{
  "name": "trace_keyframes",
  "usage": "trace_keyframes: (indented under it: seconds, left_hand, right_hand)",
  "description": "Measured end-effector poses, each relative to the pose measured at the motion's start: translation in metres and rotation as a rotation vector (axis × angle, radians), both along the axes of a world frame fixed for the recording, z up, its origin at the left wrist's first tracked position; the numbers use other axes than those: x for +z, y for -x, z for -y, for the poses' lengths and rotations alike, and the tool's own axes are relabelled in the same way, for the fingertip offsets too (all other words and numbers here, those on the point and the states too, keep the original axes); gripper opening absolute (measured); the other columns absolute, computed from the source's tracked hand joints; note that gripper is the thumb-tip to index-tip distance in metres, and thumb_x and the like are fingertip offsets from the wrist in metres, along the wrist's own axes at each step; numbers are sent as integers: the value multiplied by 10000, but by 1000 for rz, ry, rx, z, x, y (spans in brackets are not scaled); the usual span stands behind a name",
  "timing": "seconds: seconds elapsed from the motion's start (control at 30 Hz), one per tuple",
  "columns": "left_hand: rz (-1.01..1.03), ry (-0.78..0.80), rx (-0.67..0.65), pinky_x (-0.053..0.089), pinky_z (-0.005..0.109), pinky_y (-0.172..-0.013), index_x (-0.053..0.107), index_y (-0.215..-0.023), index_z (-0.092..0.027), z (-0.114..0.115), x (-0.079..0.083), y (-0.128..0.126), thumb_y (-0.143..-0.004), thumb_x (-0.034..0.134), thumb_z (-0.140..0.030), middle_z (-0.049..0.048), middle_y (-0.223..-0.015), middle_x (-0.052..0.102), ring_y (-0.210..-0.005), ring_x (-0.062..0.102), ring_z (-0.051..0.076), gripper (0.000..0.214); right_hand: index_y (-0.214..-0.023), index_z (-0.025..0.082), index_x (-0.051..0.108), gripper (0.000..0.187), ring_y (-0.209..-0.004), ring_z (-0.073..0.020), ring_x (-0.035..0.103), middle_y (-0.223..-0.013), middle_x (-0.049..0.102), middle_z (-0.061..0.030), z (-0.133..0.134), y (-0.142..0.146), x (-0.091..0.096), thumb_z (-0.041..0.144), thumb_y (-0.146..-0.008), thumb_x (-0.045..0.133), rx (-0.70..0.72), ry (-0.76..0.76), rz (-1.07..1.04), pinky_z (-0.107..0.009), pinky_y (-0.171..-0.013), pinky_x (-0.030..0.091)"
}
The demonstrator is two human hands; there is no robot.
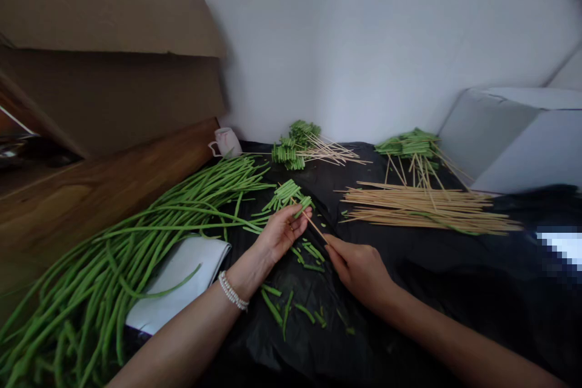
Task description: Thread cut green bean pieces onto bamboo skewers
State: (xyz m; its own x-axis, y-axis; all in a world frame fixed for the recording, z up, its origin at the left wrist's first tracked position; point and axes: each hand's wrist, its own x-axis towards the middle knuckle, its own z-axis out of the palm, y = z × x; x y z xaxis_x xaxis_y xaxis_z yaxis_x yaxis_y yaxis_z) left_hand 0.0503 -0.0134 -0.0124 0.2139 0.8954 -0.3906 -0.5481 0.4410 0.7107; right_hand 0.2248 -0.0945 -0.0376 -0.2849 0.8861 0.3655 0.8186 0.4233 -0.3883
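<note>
My right hand (pixel 364 270) pinches the lower end of a thin wooden skewer (pixel 317 230). At its far end, my left hand (pixel 278 235), with a beaded bracelet at the wrist, closes its fingers around a short piece of green long bean (pixel 304 204). Just beyond those fingertips lies a row of cut bean pieces (pixel 285 190); whether these are on the skewer, I cannot tell. Loose cut pieces (pixel 313 251) are scattered on the black plastic sheet (pixel 273 351) between and below my hands.
Whole long beans (pixel 150 242) heap along the left, partly over a folded white packet (pixel 182 273). Bare skewers (pixel 422 209) lie at right. Bean-loaded skewers (pixel 291 148) and another loaded bunch (pixel 411 144) sit at the back, near a mug (pixel 226 142), cardboard box (pixel 113 6) and white box (pixel 513 139).
</note>
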Motion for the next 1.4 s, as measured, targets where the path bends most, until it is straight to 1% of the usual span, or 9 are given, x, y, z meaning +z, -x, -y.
trace_keyframes:
  seconds: [0.3,0.47,0.67,0.83,0.9,1.0,1.1,1.2,1.4]
  left_hand:
    - [-49,-149,107,545,262,-740,611,-851,-134,5,-1,-6,-809,637,-164,119,-950,732,-873,706,194,57]
    - [-95,-204,82,538,277,-773,596,-853,-141,5,-2,-5,-819,647,-205,121,-989,725,-906,702,203,89]
    - [-169,-239,150,529,339,-837,582,-816,-145,7,-1,-8,-814,656,-213,95,-920,729,-856,708,204,101]
    - [-157,-265,209,520,338,-873,631,-846,-143,3,-2,-5,-785,701,-259,74,-907,730,-868,698,184,149]
    - [-136,-264,186,529,327,-850,639,-849,-146,2,-3,-3,-780,712,-311,77,-906,731,-877,698,192,193]
    - [-101,-193,60,547,270,-757,651,-855,-145,2,-2,-2,-797,688,-385,102,-944,731,-891,700,199,249]
    - [-105,-151,-74,540,212,-699,657,-848,-142,4,-1,-2,-777,722,-285,106,-944,735,-834,705,162,172]
    - [-98,-168,-63,534,189,-692,648,-817,-137,7,0,-4,-769,716,-175,93,-905,739,-800,703,136,92]
    - [-40,-200,-21,550,247,-732,635,-818,-116,8,3,-5,-822,645,-189,151,-969,729,-869,708,196,74]
  right_hand:
    - [-1146,234,633,341,-770,-166,706,-904,748,-36,1,5,3,286,-953,357,-4,35,14,-226,-648,466]
    - [-1078,247,647,324,-744,-164,704,-893,748,-24,3,6,5,287,-957,349,-4,46,27,-230,-616,439]
    - [-1061,251,648,322,-755,-170,705,-899,747,-24,3,7,6,290,-958,345,-8,71,23,-232,-625,441]
    - [-1100,252,639,328,-788,-175,706,-909,747,-21,4,6,6,300,-959,346,5,78,8,-234,-657,464]
    - [-1109,252,641,331,-788,-173,706,-913,747,-23,4,5,4,300,-956,351,6,68,8,-233,-665,473]
    - [-1149,239,633,344,-783,-173,706,-905,748,-36,2,3,2,298,-950,358,-12,31,-1,-237,-684,488]
    - [-1174,231,624,358,-784,-173,707,-915,747,-41,1,1,2,297,-951,351,-14,15,-15,-242,-699,497]
    - [-1184,235,617,357,-787,-166,706,-927,746,-37,0,1,2,293,-953,351,-2,21,-23,-235,-695,497]
    - [-1187,216,617,355,-792,-172,706,-933,746,-45,1,3,2,296,-949,366,-6,6,-49,-241,-710,499]
